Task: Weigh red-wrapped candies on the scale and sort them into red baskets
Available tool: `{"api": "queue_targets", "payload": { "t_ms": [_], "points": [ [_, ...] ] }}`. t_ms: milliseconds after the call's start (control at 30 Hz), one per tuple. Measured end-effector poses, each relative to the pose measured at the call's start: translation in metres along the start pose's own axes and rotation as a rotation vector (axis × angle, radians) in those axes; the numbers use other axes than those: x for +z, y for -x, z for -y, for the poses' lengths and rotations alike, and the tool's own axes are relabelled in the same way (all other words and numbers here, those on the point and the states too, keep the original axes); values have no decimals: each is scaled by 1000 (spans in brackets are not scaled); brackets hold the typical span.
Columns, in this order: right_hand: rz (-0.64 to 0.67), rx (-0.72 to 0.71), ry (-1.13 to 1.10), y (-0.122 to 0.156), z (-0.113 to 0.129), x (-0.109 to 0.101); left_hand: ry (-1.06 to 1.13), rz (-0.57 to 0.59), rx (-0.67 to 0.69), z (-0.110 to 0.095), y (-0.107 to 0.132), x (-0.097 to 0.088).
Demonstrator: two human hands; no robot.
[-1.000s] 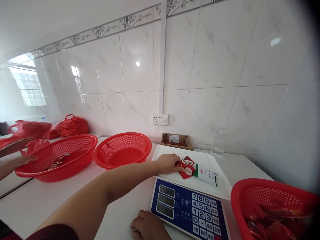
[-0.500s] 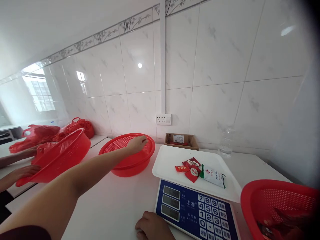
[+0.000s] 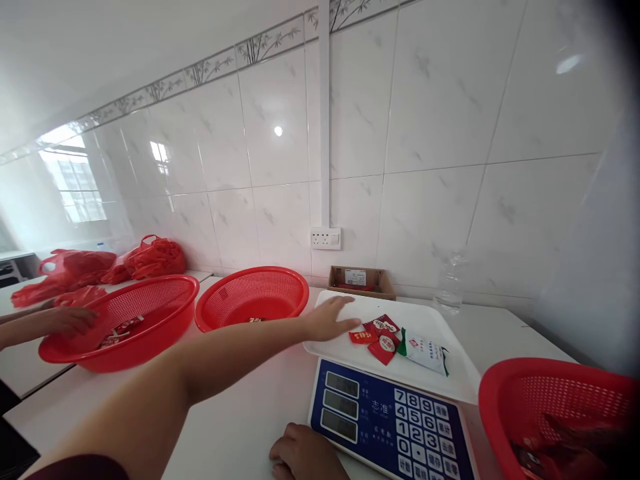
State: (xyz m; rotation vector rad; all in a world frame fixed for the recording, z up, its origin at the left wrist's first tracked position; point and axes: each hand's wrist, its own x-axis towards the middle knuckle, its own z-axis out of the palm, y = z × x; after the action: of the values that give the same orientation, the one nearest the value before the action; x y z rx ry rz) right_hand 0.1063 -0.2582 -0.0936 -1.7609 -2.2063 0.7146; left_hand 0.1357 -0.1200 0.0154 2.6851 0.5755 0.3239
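My left hand (image 3: 331,320) reaches over the left side of the white scale tray (image 3: 440,323), its fingers apart and holding nothing. Just right of its fingertips lie several small red snack packets (image 3: 384,348) and a white packet with green ends (image 3: 424,352). The tray tops a digital scale (image 3: 380,413) with a blue keypad panel. At the scale's lower left corner, my right hand (image 3: 307,453) rests on the table with curled fingers; nothing shows in them. Behind my left forearm stands a red basket (image 3: 270,277) with a small dark packet (image 3: 257,320) inside.
A co-worker's hand (image 3: 75,321) is in another red basket (image 3: 165,290) holding red packets. Red plastic bags (image 3: 155,257) lie behind it. A third red basket (image 3: 505,400) stands right of the scale. Near the wall are a cardboard box (image 3: 385,283) and a clear bottle (image 3: 450,287).
My left hand has moved right from above the middle basket to the scale tray, and its fingers have opened. The co-worker's tilted basket has come down level. My right hand has stayed put.
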Motion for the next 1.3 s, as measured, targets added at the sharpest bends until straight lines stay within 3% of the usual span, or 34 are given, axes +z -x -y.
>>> {"api": "queue_targets", "payload": {
  "t_ms": [100,300,567,733,867,967,1200,1300],
  "points": [
    [-8,-6,8,-2,-1,3,113,117,47,-34,-15,28],
    [-35,-5,14,-6,-8,10,-72,169,151,-77,-37,58],
    [-71,-28,12,-14,-17,23,-381,44,340,-76,-53,62],
    [-83,-23,6,-17,-20,27,-408,32,311,-70,-55,56],
    [-49,-16,-1,-16,-18,23,-398,-23,269,-57,-49,40],
    [-27,-1,-8,-14,-16,19,-383,-71,217,-38,-40,17],
    [-28,-11,-24,-8,-14,14,-359,-168,-33,29,6,-53],
    [-35,-37,-29,-6,-13,13,-326,-175,-179,59,33,-75]
  ]
}}
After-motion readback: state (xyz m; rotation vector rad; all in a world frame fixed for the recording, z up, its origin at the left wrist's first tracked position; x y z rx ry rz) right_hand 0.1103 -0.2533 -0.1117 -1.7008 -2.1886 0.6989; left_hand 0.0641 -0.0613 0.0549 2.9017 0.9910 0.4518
